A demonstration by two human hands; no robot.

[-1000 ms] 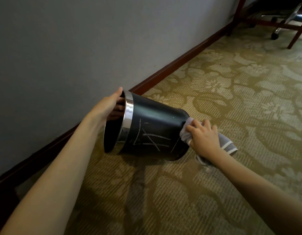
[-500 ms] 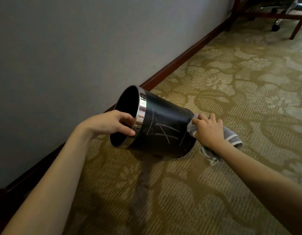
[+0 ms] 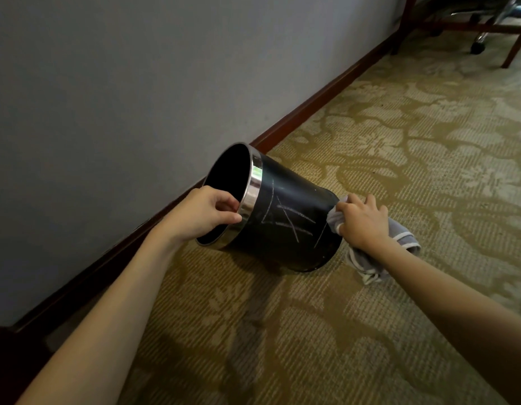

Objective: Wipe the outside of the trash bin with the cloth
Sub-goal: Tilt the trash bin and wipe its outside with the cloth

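Note:
A black round trash bin (image 3: 285,217) with a chrome rim band lies tilted on the carpet, its open mouth facing me and to the left. Pale chalk-like scratch marks cross its side. My left hand (image 3: 205,213) grips the chrome rim at its near lower edge, fingers curled over it. My right hand (image 3: 363,222) holds a bunched grey cloth (image 3: 399,235) with a white edge against the bin's bottom end on the right. Part of the cloth hangs below my wrist onto the carpet.
A grey wall (image 3: 136,83) with a dark red-brown baseboard (image 3: 312,106) runs just behind the bin. Patterned olive carpet (image 3: 399,141) spreads to the right and toward me. Wooden furniture legs (image 3: 513,45) and a chair caster (image 3: 477,46) stand at the far top right.
My left hand moved from the top of the rim to the near lower edge. The bin's mouth swung up toward me. My right hand stayed with the cloth at the bin's bottom end.

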